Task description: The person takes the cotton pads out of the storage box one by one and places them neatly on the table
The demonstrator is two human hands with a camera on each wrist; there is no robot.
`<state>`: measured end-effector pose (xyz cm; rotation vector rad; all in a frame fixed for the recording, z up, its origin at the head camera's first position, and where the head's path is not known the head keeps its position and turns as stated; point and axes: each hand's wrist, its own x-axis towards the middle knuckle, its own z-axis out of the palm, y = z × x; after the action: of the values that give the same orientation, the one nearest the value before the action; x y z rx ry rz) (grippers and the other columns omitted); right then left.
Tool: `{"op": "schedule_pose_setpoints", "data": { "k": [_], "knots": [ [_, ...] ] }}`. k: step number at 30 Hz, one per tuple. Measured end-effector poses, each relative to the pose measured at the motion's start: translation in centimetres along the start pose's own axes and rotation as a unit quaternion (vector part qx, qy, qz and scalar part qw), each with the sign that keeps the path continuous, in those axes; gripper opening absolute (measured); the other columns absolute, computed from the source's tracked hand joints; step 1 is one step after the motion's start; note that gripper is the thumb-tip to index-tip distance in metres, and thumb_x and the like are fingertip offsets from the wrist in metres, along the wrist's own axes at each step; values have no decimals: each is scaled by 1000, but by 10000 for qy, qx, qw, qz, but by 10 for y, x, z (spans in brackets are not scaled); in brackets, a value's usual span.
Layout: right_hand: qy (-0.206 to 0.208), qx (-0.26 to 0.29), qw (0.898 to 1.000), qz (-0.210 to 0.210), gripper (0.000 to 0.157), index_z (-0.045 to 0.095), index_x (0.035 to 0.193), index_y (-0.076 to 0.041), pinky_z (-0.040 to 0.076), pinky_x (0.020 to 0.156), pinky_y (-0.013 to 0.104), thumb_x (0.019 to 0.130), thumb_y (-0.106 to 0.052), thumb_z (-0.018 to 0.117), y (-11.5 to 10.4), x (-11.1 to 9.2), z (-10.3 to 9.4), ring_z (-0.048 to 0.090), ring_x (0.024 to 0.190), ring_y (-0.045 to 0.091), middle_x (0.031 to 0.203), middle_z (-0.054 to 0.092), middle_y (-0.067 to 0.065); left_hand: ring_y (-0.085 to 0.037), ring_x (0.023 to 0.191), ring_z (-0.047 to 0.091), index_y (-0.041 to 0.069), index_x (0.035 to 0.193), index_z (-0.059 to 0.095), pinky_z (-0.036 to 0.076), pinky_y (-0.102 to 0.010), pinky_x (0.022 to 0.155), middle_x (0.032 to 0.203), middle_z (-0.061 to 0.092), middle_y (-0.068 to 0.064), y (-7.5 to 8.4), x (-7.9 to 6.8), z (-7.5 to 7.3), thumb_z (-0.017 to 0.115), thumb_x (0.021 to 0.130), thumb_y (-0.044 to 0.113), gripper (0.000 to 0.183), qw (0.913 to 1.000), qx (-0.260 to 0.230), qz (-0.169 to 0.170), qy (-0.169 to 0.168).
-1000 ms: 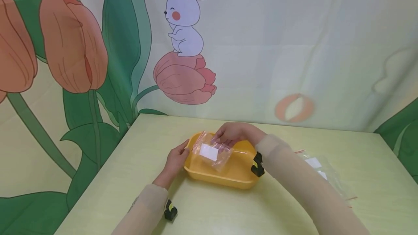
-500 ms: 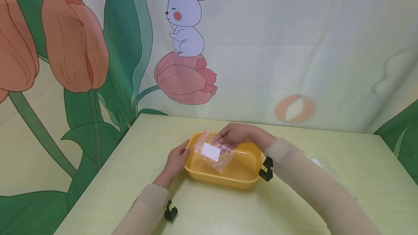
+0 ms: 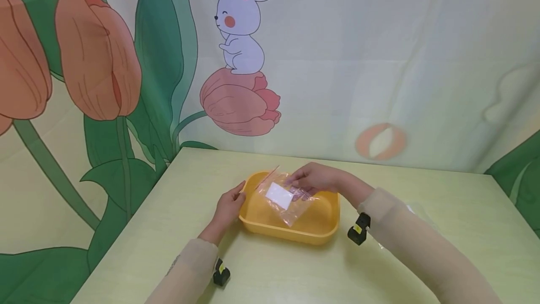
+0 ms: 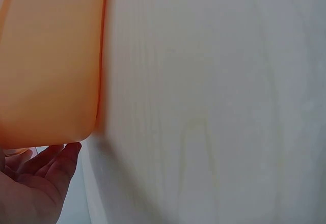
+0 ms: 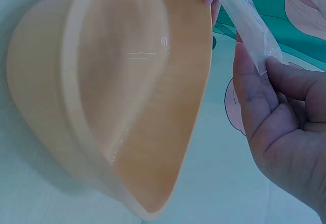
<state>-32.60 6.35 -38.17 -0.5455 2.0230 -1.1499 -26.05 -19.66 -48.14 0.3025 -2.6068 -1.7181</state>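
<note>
My left hand (image 3: pixel 228 208) holds the left end of a yellow plastic basin (image 3: pixel 288 233), thumb by the rim. In the left wrist view, the fingertips (image 4: pixel 74 152) press against the basin's end wall (image 4: pixel 51 81). Over the basin's left half, my right hand (image 3: pixel 314 179) pinches a clear zip-lock bag (image 3: pixel 291 217) with a white label (image 3: pixel 279 196) and a red strip along its top edge. The right wrist view shows thumb and forefinger on the edge of the bag (image 5: pixel 249 25), above the basin's rim.
More clear bags (image 3: pixel 422 215) lie on the pale yellow table (image 3: pixel 190 177) at the right, mostly hidden by my right sleeve (image 3: pixel 422 247). A printed cloth backdrop (image 3: pixel 329 60) with a rabbit and tulips hangs behind the table's back edge.
My right hand has moved somewhat to the right, taking the zip-lock bag with it across the basin. The right forearm now covers more of the other bags. My left hand stays on the basin.
</note>
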Motion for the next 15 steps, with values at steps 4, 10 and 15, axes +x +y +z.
{"op": "schedule_pose_setpoints", "data": {
  "k": [4, 10, 15],
  "knots": [
    [121, 142, 9998, -55, 37, 57, 139, 8, 59, 73, 19, 106, -6, 48, 7, -5, -2, 71, 80, 5, 100, 72, 1, -11, 79, 60, 6, 155, 43, 51, -17, 66, 141, 60, -28, 1, -1, -1, 46, 107, 13, 48, 10000, -10, 7, -23],
    [409, 295, 9986, -146, 38, 55, 140, 9, 61, 77, 21, 106, -6, 48, 18, -13, -4, 70, 83, 6, 108, 74, 6, -12, 80, 60, 6, 155, 43, 51, -17, 66, 141, 61, -28, 1, -1, -1, 46, 107, 13, 48, 10000, 41, 14, -15],
    [592, 472, 9969, -189, 38, 55, 141, 9, 62, 81, 23, 107, -7, 48, 28, -19, -7, 71, 85, 7, 118, 72, 12, -14, 84, 62, 6, 154, 43, 52, -18, 68, 142, 60, -28, 0, 0, 0, 47, 107, 13, 48, 10000, 67, 39, -5]
  ]
}}
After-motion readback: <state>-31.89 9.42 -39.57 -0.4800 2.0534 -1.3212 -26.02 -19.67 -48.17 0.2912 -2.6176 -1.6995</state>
